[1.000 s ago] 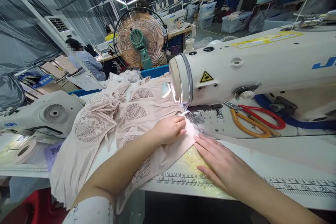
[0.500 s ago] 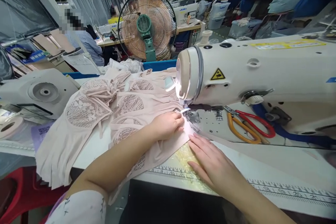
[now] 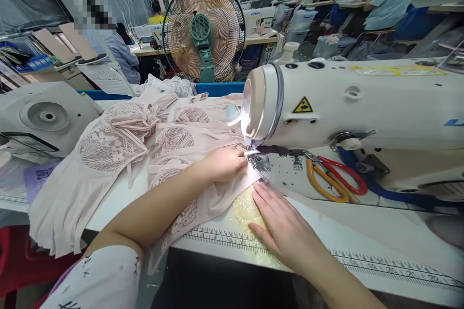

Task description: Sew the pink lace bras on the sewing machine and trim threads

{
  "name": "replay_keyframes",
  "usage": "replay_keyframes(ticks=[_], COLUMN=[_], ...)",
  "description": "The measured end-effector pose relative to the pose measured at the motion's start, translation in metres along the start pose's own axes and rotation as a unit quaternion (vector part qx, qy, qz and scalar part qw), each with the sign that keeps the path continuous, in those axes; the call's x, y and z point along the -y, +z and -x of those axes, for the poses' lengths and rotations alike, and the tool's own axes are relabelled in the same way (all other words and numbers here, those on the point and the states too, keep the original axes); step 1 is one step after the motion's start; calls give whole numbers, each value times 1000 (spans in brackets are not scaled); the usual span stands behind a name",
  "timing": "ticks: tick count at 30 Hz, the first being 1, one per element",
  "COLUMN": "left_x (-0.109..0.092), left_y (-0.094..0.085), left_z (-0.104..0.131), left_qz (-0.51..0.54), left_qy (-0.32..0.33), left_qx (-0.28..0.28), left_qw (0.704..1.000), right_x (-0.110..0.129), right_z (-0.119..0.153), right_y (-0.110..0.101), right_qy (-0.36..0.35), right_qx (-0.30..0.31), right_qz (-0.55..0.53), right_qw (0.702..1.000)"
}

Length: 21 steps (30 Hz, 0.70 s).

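Observation:
Pale pink fabric with lace cups [image 3: 174, 139] spreads over the white table, one edge running under the needle area of a white sewing machine [image 3: 326, 101]. Close to the needle, my left hand [image 3: 226, 163] has its fingers closed on the fabric near a narrow white strip [image 3: 252, 152]. My right hand [image 3: 281, 217] lies flat, fingertips at the fabric's edge, the thumb apart over a yellow taped patch [image 3: 248, 212]. The machine's lamp lights the sewing spot.
Orange- and red-handled scissors [image 3: 329, 178] lie on the machine bed. A printed ruler [image 3: 380, 265] follows the front edge. At left are another machine [image 3: 47, 111] and a red stool [image 3: 18, 260]. Behind stand a large fan [image 3: 203, 34] and a seated person [image 3: 119, 53].
The camera view has shifted slightly, so the table items appear further left. Both hands keep nearly the same places at the fabric beside the needle.

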<state>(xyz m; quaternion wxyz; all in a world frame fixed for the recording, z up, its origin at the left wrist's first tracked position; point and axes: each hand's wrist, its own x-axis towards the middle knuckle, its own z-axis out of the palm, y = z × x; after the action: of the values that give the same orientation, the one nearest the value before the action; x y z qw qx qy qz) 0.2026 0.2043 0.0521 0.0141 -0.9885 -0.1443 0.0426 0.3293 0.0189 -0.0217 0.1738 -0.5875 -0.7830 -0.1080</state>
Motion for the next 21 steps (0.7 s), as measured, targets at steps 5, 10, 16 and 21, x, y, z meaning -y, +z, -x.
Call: replay_keyframes(ticks=[5,10,16,21], left_x=[-17,-29,-7,11], left_y=[-8,11,30,32], left_z=[11,26,23,15], left_qz=[-12,-72,-79,-90], left_qy=[71,142,158,169], left_qx=[14,-57,-129,-144], left_qw=[997,986,976,971], right_x=[0,-1,-1,-2], right_z=[-2,-5,-5,-4], right_y=[-4,-6,-7,-6], right_qy=[-19,-29,-39,-36], right_qx=[-4,-6,-11,-13], right_qz=[21,45,46,42], right_qw=[1000,999,998,998])
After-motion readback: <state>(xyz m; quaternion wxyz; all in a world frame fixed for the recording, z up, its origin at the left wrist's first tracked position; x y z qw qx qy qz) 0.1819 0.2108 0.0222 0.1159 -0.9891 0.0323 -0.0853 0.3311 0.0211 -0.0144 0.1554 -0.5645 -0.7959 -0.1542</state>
